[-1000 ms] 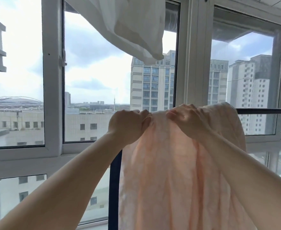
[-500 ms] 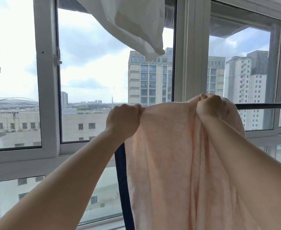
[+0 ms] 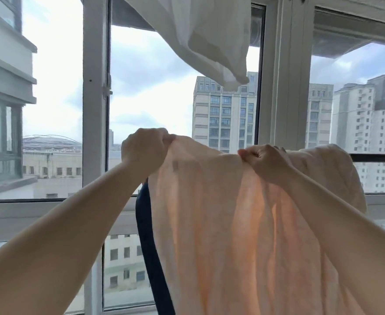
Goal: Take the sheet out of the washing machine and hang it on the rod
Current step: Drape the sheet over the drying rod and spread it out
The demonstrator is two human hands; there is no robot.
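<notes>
A person's two bare arms reach up toward a high-rise window, where a pale peach sheet hangs draped over a dark rod, its bunched right end lying on the bar and its long front fall lit from behind. The left hand grips the sheet's upper left edge in curled fingers, lifted slightly above the rod's line; the right hand pinches a fold along the top, further right. A dark upright post shows just left of the hanging cloth. Above, a white cloth hangs in front of the white window frame, with apartment towers and cloudy sky beyond the glass.
</notes>
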